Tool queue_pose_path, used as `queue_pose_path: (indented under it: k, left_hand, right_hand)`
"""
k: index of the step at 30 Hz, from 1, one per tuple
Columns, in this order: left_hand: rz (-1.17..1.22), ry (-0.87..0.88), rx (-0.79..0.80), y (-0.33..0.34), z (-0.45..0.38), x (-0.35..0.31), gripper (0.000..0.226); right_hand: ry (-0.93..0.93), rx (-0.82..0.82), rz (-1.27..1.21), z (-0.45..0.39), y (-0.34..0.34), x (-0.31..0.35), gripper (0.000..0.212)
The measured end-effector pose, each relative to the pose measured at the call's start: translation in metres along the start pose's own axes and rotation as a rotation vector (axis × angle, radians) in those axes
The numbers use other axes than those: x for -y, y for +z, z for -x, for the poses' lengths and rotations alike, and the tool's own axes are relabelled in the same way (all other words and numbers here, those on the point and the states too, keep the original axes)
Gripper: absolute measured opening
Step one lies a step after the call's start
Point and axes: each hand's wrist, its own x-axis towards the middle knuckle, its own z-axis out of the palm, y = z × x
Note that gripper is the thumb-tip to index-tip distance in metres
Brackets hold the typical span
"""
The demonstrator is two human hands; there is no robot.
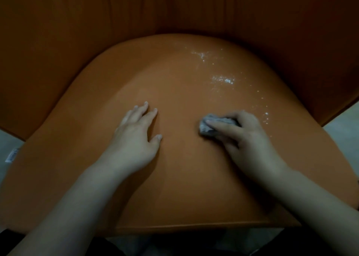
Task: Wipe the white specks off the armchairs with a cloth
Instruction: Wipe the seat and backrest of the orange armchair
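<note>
We press a crumpled grey cloth (pixel 208 126) under our right hand (pixel 242 137) at centre frame, our left hand (pixel 136 135) flat, fingers spread, on the smooth orange armchair seat (pixel 174 187). White specks (pixel 223 79) remain at upper right; the seat's left and lower parts look clean, so we judge the job partly done.

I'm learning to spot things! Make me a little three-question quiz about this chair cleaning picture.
1. True or false: the left hand holds the cloth.
2. Where do the white specks lie on the seat? A) near the front edge B) on the far right part, beyond the right hand C) under the left hand
3. Fill in: the left hand rests flat on the ____.

Key
1. False. The right hand grips the crumpled cloth; the left hand lies open.
2. B
3. seat
</note>
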Motion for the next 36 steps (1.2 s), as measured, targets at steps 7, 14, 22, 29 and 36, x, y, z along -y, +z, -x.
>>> queue_pose_path:
  k: [7, 14, 22, 29, 36]
  left_hand:
    - [-0.051, 0.073, 0.005, 0.010, -0.007, -0.020, 0.068]
    - [-0.100, 0.192, 0.040, 0.026, -0.017, -0.055, 0.071]
    - [-0.079, 0.194, 0.039, 0.034, -0.027, -0.068, 0.070]
    - [-0.059, 0.173, 0.016, 0.040, -0.031, -0.078, 0.069]
    - [-0.064, 0.153, 0.033, 0.038, -0.034, -0.081, 0.069]
  right_hand:
    - [-0.053, 0.067, -0.010, 0.009, 0.004, 0.013, 0.037]
    - [-0.004, 0.009, 0.045, 0.037, -0.018, -0.008, 0.041]
    - [0.155, -0.056, 0.067, 0.018, -0.051, -0.061, 0.042]
    - [0.022, 0.015, 0.002, 0.018, -0.036, -0.042, 0.037]
    - [0.122, -0.049, 0.005, 0.014, -0.048, -0.061, 0.037]
